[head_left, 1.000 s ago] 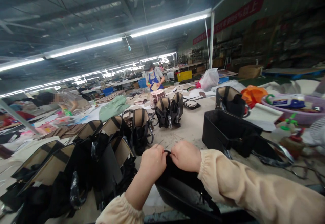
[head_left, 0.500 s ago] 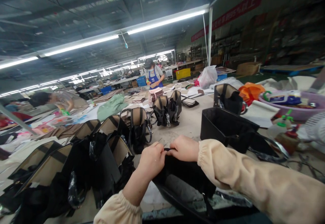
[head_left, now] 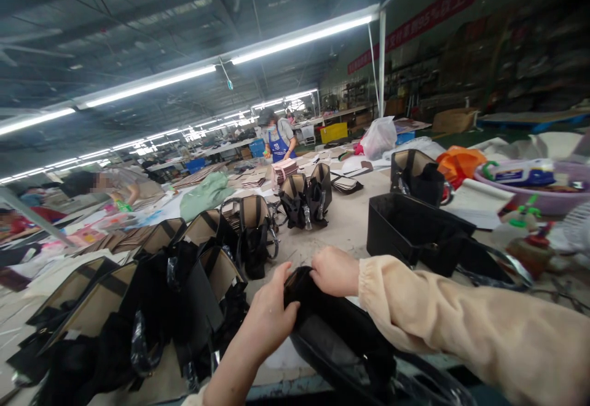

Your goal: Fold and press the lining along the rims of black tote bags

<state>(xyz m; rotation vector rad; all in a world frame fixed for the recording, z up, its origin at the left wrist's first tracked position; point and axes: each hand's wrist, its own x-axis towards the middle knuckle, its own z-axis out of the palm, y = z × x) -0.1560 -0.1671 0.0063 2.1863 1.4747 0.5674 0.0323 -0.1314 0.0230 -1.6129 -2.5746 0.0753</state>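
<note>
A black handbag (head_left: 338, 338) with an open top lies tilted at the table's near edge, directly before me. My right hand (head_left: 335, 271) is closed over its far rim, the fingertips tucked out of sight inside. At the bag's left end my left hand (head_left: 271, 308) grips the corner, thumb and fingers apart on either side of it. The bag's dark handle trails to the lower right. Beyond my right hand stands another open black bag (head_left: 391, 228), with its handle wrapped in clear plastic.
Several black bags with tan linings (head_left: 108, 295) crowd the left side. Two small bags (head_left: 306, 197) stand mid-table. At right are a purple basin (head_left: 548, 194), a spray bottle (head_left: 519, 225) and an orange bag (head_left: 461, 163). A co-worker in a blue apron (head_left: 279, 147) stands across the table.
My left hand has moved away from my right and slid down around the bag's left end, its thumb and fingers spreading. The bag's rim has opened wider there. My right hand stays on the rim.
</note>
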